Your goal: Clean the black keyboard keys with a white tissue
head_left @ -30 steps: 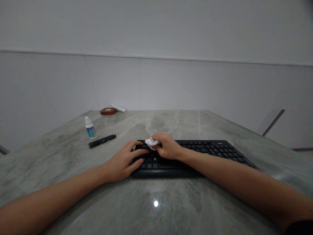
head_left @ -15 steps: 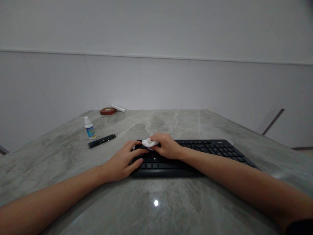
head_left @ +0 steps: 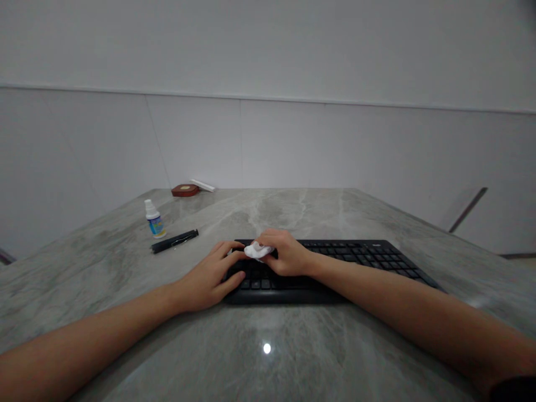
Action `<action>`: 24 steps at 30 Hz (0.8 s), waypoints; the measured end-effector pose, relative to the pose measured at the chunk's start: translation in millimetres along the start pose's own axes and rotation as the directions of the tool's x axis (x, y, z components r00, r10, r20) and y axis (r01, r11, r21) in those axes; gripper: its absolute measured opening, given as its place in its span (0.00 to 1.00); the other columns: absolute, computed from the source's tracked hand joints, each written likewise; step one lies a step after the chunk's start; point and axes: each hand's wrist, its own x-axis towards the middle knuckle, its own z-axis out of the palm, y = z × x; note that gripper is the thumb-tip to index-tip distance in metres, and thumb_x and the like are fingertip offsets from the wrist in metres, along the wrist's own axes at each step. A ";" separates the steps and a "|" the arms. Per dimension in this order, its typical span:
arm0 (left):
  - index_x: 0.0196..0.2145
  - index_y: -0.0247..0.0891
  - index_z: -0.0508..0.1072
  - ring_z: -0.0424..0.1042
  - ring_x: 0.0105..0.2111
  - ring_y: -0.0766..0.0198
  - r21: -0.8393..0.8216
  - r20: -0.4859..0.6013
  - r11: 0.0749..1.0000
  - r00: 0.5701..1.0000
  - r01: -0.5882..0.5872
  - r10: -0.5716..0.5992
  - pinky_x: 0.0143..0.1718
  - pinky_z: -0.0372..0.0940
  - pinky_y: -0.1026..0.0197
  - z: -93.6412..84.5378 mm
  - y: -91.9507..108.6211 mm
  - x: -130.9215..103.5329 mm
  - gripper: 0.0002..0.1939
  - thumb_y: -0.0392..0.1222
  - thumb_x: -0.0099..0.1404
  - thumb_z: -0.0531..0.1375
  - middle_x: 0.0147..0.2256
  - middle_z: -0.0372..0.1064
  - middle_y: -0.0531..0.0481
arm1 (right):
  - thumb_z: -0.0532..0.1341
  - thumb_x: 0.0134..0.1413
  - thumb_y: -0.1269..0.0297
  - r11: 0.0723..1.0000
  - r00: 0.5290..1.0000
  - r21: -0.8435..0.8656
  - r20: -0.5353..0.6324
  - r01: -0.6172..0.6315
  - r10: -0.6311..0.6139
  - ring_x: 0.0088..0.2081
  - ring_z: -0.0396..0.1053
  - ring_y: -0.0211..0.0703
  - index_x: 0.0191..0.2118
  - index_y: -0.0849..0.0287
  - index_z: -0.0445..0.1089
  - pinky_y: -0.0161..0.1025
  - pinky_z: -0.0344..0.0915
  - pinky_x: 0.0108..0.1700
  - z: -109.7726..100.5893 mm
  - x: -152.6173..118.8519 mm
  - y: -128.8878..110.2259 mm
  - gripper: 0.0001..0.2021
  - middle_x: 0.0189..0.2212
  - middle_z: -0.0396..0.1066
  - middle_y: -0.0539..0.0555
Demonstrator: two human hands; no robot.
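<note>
A black keyboard point(head_left: 368, 254) lies on the grey marbled table point(head_left: 268, 212). My right hand point(head_left: 288, 252) is closed on a crumpled white cloth or tissue point(head_left: 257, 251), over the keys of the keyboard's left part. My left hand point(head_left: 209, 277) rests at the keyboard's left end with its fingers spread, the fingertips on its edge and keys. Part of the keyboard is hidden under my right hand and forearm.
A small white spray bottle with a blue label point(head_left: 156, 220) stands at the left. Beside it lies a black pen-like item point(head_left: 173, 241). Near the back wall are a reddish-brown case point(head_left: 185, 191) and a white flat object point(head_left: 203, 185).
My right hand has shifted slightly toward me with the white cloth, more of which now shows. My left hand has hardly moved.
</note>
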 end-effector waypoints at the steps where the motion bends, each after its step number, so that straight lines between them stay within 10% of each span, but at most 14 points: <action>1: 0.55 0.42 0.63 0.60 0.55 0.53 0.000 0.000 1.000 1.000 0.000 0.000 0.57 0.60 0.49 0.1 -0.1 0.0 0.17 0.40 0.69 0.53 0.55 0.58 0.44 | 0.60 0.45 0.78 1.000 1.000 -0.010 0.001 0.002 -0.002 0.32 0.65 0.42 0.32 0.62 0.69 0.37 0.61 0.36 0.2 -0.1 0.4 0.07 0.27 0.70 0.54; 24: 0.55 0.40 0.63 0.60 0.55 0.52 0.002 0.003 1.000 1.000 0.022 -0.022 0.57 0.59 0.47 -0.9 1.8 0.6 0.17 0.39 0.69 0.53 0.55 0.59 0.42 | 0.56 0.47 0.81 0.999 0.999 0.023 0.027 0.047 -0.047 0.35 0.67 0.43 0.37 0.62 0.70 0.39 0.64 0.39 1.4 1.0 0.2 0.12 0.31 0.72 0.56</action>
